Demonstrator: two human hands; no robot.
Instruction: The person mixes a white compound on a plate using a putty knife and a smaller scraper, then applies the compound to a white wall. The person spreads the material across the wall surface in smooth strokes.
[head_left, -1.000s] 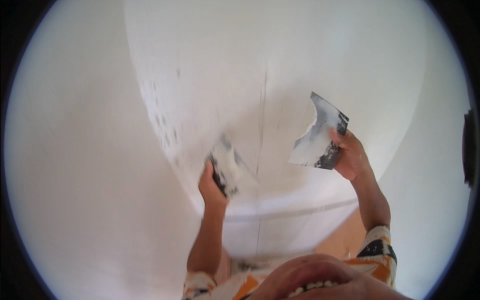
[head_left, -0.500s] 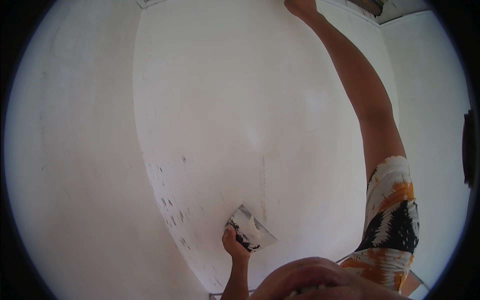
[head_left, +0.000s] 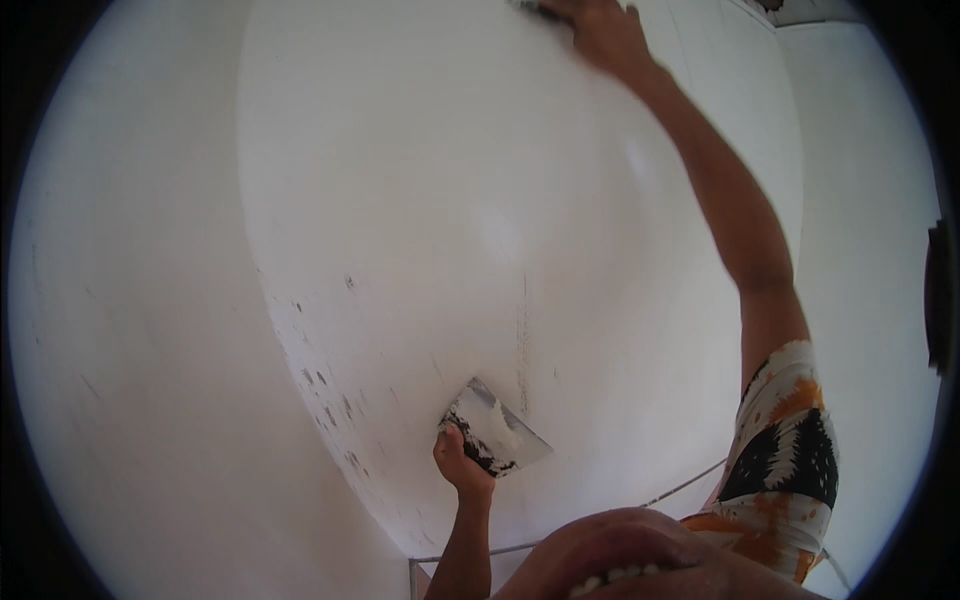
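Observation:
My left hand (head_left: 464, 466) is closed round the dark handle side of a wide putty knife (head_left: 520, 432), low in front of the white wall (head_left: 420, 200). Pale putty is smeared over its metal blade and dark grip. High up, my right arm stretches toward the top of the picture. The fingers of my right hand (head_left: 608, 42) are bent round a scraper-like tool (head_left: 533, 8) with a dark edge, held at the wall. Most of that tool is cut off by the upper rim, so its full shape is hidden.
Dark scuffs (head_left: 325, 385) run along the wall's lower left, near a corner with another pale wall (head_left: 140, 300). A rough vertical streak (head_left: 522, 345) marks the middle. A thin rail (head_left: 685, 483) crosses low on the right. Something dark (head_left: 936, 300) stands at the right rim.
My right hand has come lower in the picture, so its fingers and the tool's edge now show. My left hand and its putty knife sit slightly higher. The view has shifted a little.

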